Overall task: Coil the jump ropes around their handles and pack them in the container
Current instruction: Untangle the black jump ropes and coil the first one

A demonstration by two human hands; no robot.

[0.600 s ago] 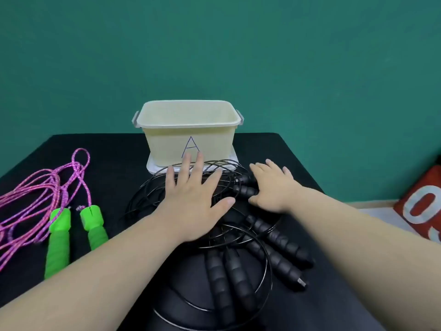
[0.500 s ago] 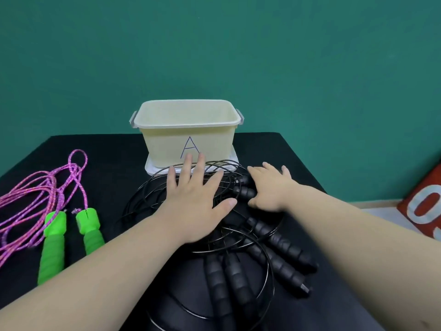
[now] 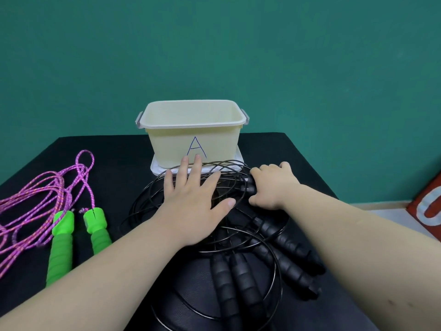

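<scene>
The right hand [image 3: 272,188] gripped the far ends of two black handles [image 3: 288,244], which ran back toward the person, while the flat left hand [image 3: 193,204] pinned the cable loops [image 3: 235,182].

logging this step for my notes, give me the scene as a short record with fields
left hand: flat, pressing the black rope coils
right hand: fingers curled round black handles
container: open, marked A, behind hands, no rope seen inside
pink rope: loose at left, green handles, untouched
</scene>
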